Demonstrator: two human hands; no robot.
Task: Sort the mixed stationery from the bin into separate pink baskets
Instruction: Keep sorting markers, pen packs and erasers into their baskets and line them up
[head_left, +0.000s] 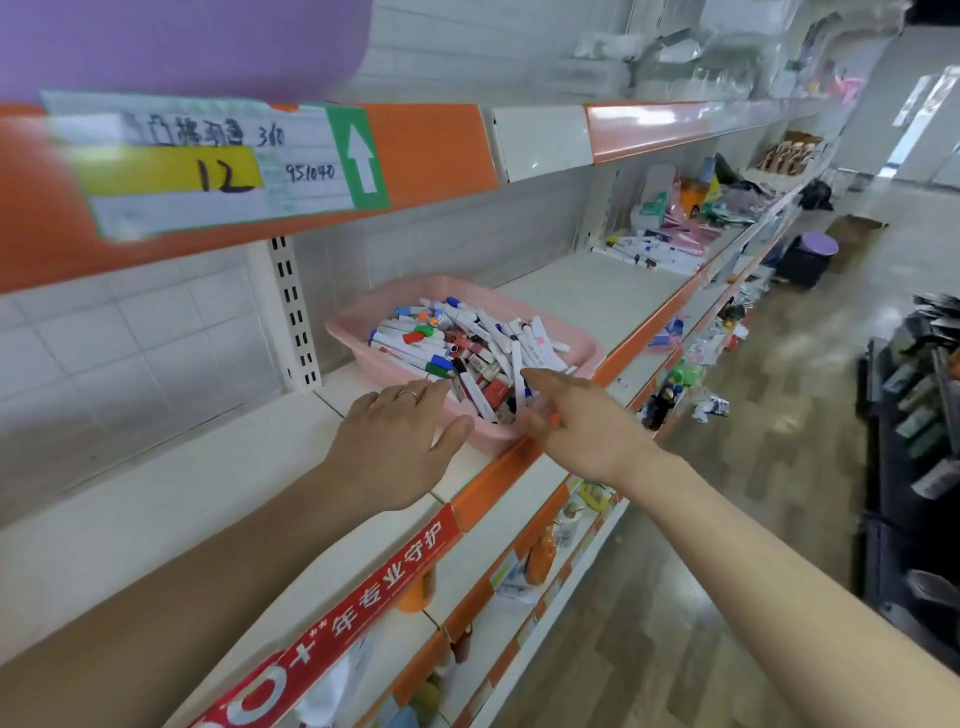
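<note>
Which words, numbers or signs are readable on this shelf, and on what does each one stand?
"12": yellow band of the white paper label on the orange shelf edge.
"951040": same label, right of the band.
Handwriting above them: too blurred.
"年专业守护": red strip on the lower shelf edge.
White upward arrow, no words: green sticker.
Print on markers in the pink plastic basket: too small.

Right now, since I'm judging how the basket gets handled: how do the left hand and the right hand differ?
The left hand wears a ring; the right hand shows none. The left hand lies palm down, fingers straight, at the near left rim of the pink basket; the right hand comes at the near right corner, thumb stretched over the markers, its fingers mostly hidden. Both reach the basket's near side.
</note>
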